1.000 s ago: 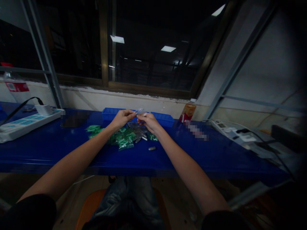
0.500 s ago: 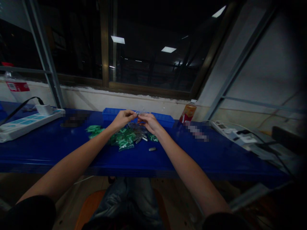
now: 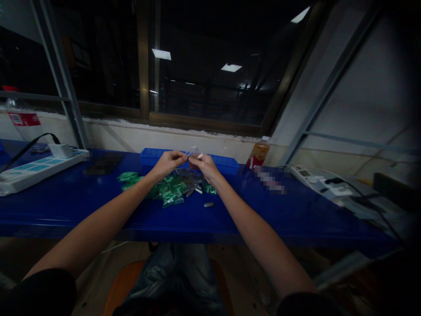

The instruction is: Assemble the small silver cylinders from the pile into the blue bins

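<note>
My left hand (image 3: 170, 163) and my right hand (image 3: 204, 166) meet above the table, fingertips almost touching. Between them both pinch a small clear plastic bag (image 3: 193, 150), its film standing up over the fingers. A small pale metallic piece (image 3: 199, 156) shows at my right fingers; whether it lies inside the bag I cannot tell. Below the hands is a heap of green packets in clear film (image 3: 171, 189), with more clear bags (image 3: 192, 177) and a few metal cylinders (image 3: 198, 190) among them. One metal cylinder (image 3: 208, 204) lies apart, nearer the table's front edge.
Behind the hands a long blue tray (image 3: 226, 163) stands against the wall on the blue table (image 3: 98, 210). A bottle of orange drink (image 3: 258, 153) is to its right. Power strips (image 3: 42, 169) with cables lie at left and right. A red-labelled bottle (image 3: 23, 118) stands far left.
The clear bag's film has shifted upward between my fingers, and a pale metallic piece now shows by my right fingers. The heap and the lone cylinder stay put.
</note>
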A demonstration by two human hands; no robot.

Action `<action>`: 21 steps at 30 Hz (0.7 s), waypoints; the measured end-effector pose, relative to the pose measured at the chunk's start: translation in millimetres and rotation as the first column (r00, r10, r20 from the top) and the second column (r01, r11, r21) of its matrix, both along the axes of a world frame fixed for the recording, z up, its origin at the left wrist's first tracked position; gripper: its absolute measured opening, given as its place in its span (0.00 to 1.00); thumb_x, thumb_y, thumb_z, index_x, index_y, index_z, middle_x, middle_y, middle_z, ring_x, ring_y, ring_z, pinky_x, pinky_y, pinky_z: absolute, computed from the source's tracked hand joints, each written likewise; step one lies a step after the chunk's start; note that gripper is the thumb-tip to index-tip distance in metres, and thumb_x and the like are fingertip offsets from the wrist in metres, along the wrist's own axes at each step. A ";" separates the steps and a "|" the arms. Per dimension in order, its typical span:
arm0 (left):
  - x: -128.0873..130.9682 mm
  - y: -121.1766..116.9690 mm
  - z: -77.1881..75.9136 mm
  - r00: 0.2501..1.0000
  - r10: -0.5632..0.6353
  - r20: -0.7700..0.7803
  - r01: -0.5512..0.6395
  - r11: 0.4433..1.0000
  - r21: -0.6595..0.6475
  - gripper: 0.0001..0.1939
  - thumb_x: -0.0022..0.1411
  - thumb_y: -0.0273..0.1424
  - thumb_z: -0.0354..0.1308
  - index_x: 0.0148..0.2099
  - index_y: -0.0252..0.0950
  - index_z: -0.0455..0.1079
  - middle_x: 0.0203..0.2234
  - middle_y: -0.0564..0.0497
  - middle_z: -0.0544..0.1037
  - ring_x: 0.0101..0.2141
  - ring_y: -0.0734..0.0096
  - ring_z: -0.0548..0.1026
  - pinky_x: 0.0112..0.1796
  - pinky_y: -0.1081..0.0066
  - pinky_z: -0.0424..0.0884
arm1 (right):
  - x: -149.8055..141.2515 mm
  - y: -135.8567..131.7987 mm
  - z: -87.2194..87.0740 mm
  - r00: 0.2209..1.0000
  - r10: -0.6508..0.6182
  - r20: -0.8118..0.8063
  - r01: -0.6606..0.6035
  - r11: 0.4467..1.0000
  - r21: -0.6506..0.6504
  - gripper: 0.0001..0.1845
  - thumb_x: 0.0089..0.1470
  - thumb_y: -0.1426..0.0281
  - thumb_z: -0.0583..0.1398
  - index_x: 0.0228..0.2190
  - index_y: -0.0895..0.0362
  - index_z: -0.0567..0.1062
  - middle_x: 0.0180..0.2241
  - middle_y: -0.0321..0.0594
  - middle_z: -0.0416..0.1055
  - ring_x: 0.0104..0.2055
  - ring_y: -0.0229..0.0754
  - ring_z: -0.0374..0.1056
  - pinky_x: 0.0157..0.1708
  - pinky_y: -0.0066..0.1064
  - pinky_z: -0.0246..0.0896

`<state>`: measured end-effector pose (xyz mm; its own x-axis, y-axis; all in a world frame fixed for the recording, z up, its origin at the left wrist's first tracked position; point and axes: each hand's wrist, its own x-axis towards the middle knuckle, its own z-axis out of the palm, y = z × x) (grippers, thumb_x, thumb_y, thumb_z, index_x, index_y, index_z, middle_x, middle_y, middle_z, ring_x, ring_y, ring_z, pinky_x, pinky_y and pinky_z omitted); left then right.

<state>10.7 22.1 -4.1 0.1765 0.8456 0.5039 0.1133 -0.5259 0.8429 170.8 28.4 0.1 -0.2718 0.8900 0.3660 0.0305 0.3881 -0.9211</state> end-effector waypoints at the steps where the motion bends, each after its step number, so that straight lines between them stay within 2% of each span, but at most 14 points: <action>1: 0.0 -0.1 0.1 1.000 0.004 -0.001 -0.004 1.000 0.000 0.20 0.45 0.45 0.62 0.31 0.30 0.72 0.25 0.50 0.74 0.27 0.74 0.68 0.30 0.74 0.62 | -0.5 -0.1 -0.1 1.000 -0.019 0.008 0.018 0.999 0.027 0.14 0.36 0.60 0.63 0.22 0.59 0.72 0.19 0.32 0.66 0.24 0.34 0.61 0.27 0.26 0.54; 8: 0.0 1.6 -0.8 1.000 -0.004 0.007 0.004 1.000 0.004 0.21 0.44 0.45 0.62 0.31 0.31 0.70 0.24 0.51 0.73 0.26 0.74 0.67 0.30 0.74 0.63 | -0.9 2.9 -2.8 0.990 -0.094 0.103 0.077 0.984 0.158 0.13 0.41 0.60 0.59 0.23 0.59 0.71 0.19 0.34 0.66 0.24 0.35 0.61 0.27 0.28 0.55; 13: 0.1 2.4 -3.8 1.000 0.013 -0.028 -0.013 1.000 0.010 0.19 0.47 0.44 0.60 0.30 0.31 0.69 0.23 0.52 0.72 0.25 0.75 0.67 0.29 0.74 0.62 | -1.3 0.8 -2.4 0.923 -0.291 0.253 0.164 0.890 0.425 0.10 0.45 0.64 0.58 0.23 0.59 0.73 0.22 0.37 0.69 0.25 0.36 0.62 0.28 0.28 0.55; 18: -0.5 6.6 -9.0 0.998 0.014 -0.067 -0.012 1.000 0.027 0.17 0.51 0.42 0.57 0.32 0.31 0.70 0.23 0.51 0.73 0.26 0.74 0.68 0.29 0.74 0.63 | -2.3 -4.9 -0.7 0.864 -0.380 0.330 0.180 0.846 0.501 0.07 0.46 0.69 0.56 0.23 0.59 0.72 0.22 0.37 0.70 0.23 0.35 0.61 0.26 0.27 0.54; 21: -0.9 8.0 -11.5 0.991 0.045 -0.127 -0.035 0.996 0.083 0.16 0.53 0.41 0.56 0.33 0.31 0.69 0.25 0.51 0.73 0.26 0.72 0.69 0.29 0.74 0.64 | -1.5 -4.5 -2.1 0.840 -0.409 0.356 0.170 0.822 0.543 0.08 0.47 0.69 0.55 0.24 0.59 0.73 0.22 0.38 0.70 0.23 0.35 0.61 0.27 0.27 0.55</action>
<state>9.8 30.1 -15.5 0.2112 0.8107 0.5460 0.2404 -0.5845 0.7749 169.2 23.8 -2.0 -0.2652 0.6982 0.6650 0.5659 0.6711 -0.4789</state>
